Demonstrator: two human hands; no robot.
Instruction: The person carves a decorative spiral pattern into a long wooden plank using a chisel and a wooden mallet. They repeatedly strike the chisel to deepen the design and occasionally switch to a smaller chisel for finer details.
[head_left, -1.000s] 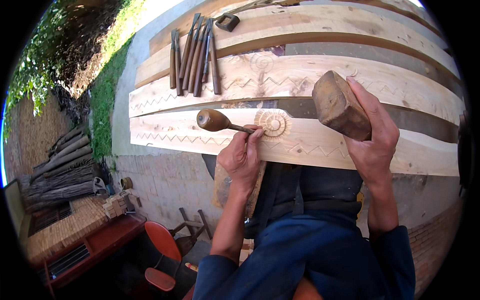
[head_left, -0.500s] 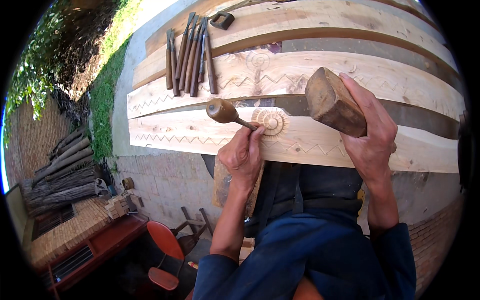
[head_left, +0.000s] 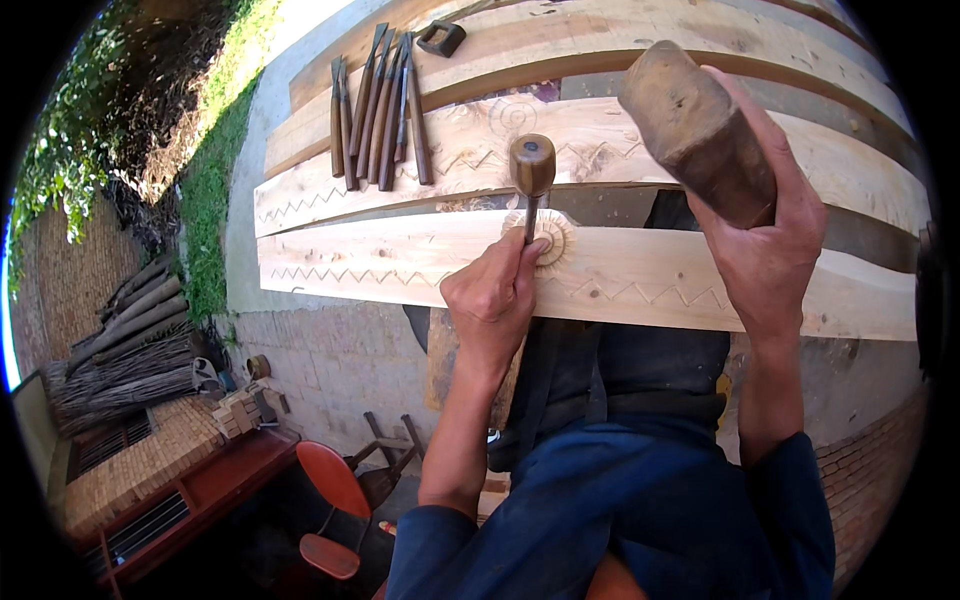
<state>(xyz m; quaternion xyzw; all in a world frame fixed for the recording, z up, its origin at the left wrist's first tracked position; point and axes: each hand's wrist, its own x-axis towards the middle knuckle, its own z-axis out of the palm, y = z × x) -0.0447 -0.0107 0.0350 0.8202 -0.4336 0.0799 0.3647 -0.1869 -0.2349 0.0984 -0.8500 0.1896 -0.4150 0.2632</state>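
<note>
My left hand grips a carving chisel low on its metal shank, the round wooden handle end pointing up. The cutting tip is hidden behind my fingers, at the left part of a carved round flower. That flower sits on the near edge of a pale wooden board, which also bears a zigzag line. In my right hand is a worn, blocky wooden mallet, raised above the board to the right of the chisel. The fingers wrap round its far side and are partly hidden.
Several wood-handled chisels lie on the farther boards at the left, beside a dark metal ring. A second board carries zigzags and a drawn circle. Below left stand a red chair and a log pile.
The chisel has swung from leaning left to nearly upright in my left hand. My right hand has lifted the mallet up and slightly to the right.
</note>
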